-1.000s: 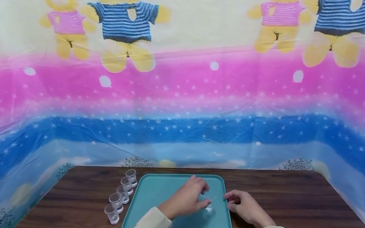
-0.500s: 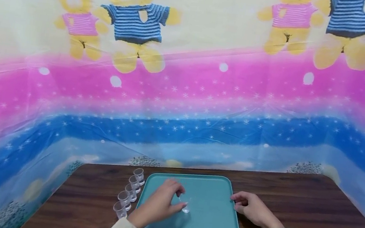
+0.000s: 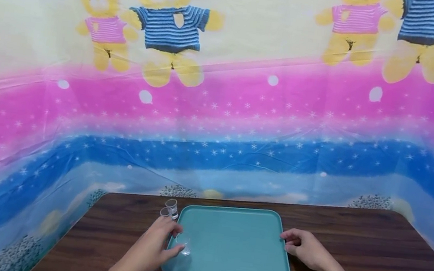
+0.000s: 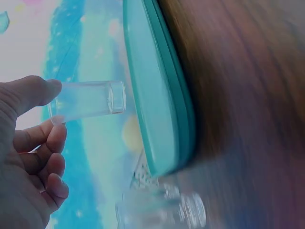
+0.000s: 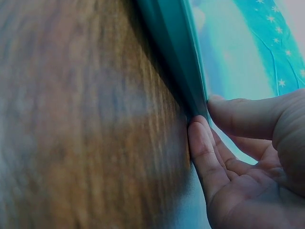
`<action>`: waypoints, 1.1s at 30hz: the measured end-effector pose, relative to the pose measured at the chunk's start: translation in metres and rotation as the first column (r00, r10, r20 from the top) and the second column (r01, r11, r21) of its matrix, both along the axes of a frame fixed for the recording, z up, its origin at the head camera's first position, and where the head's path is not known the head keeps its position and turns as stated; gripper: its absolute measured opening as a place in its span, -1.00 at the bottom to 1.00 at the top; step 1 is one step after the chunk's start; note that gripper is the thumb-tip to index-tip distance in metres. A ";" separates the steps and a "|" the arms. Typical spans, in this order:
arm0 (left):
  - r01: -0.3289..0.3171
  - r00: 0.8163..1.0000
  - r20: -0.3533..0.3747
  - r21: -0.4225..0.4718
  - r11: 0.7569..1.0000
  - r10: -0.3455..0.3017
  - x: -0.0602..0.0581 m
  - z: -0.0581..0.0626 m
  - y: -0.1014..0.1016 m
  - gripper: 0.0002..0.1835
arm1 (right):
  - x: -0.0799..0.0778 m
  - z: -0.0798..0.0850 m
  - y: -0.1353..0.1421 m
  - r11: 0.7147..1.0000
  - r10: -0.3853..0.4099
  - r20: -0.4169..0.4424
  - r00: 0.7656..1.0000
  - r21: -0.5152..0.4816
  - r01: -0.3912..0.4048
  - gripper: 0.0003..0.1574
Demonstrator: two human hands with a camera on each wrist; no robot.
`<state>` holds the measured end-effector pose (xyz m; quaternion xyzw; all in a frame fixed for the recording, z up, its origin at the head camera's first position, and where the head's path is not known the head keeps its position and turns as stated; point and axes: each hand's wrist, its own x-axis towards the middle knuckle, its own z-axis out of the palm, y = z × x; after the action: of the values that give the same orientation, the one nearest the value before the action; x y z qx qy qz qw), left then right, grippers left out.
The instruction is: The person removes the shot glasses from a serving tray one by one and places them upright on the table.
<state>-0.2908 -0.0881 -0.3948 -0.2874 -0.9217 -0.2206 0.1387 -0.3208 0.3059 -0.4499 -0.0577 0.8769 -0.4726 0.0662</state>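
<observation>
My left hand (image 3: 148,247) pinches a small clear shot glass (image 3: 186,246) by its rim, thumb on one side and a finger on the other. In the left wrist view, that glass (image 4: 88,100) hangs base-down, with a gap between it and the teal tray (image 4: 164,95). The head view puts it over the left end of the tray (image 3: 233,246). At the opposite end, my right hand (image 3: 310,252) holds the tray's rim. Thumb (image 5: 243,114) and forefinger (image 5: 202,140) close on that edge in the right wrist view.
Left of the tray stand more clear shot glasses (image 3: 172,209), partly hidden behind my left hand. One glass (image 4: 159,210) shows low in the left wrist view. A brown wooden table (image 3: 370,244) bears everything, and a printed cloth (image 3: 233,133) hangs behind it.
My left hand has carried the shot glass leftward, from the tray's right part to its left end. My right hand stays at the tray's right edge. The head view has turned slightly left.
</observation>
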 end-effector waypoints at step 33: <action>-0.271 0.953 0.146 0.029 0.962 0.264 0.016 -0.023 -0.055 -0.70 | -0.002 -0.002 0.010 0.999 -0.048 -0.026 0.998 0.021 0.049 -0.70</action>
<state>-0.2746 -0.1431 -0.4176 -0.1403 -0.9540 -0.2417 0.1090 -0.3229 0.3164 -0.4523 -0.0415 0.8838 -0.4639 0.0443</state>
